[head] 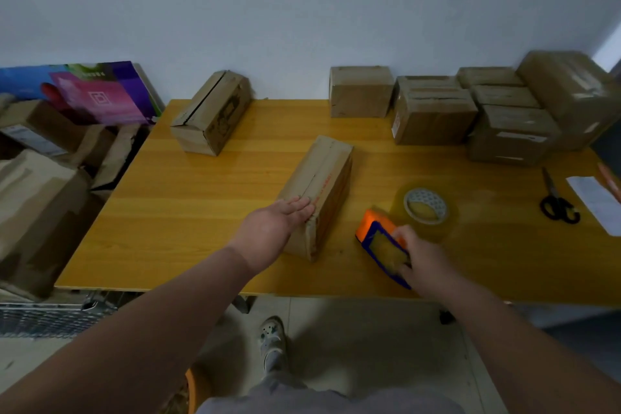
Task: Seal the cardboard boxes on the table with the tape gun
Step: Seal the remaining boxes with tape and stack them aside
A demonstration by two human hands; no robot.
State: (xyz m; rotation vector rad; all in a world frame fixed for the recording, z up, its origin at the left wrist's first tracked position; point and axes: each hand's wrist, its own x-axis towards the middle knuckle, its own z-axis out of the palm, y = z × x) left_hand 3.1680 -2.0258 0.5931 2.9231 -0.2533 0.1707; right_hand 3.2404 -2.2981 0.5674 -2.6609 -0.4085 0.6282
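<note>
Left hand open, flat on near end of long brown cardboard box, long axis running away-right. Right hand grips orange-and-blue tape gun.

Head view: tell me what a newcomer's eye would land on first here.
The bright orange and blue tape gun, near the front edge of the yellow table, stands out most, gripped by the right hand. Just left of it, the left hand lies flat on the near end of a long cardboard box in the table's middle. A tape roll sits just behind the tape gun, and stacked boxes crowd the far right corner.
</note>
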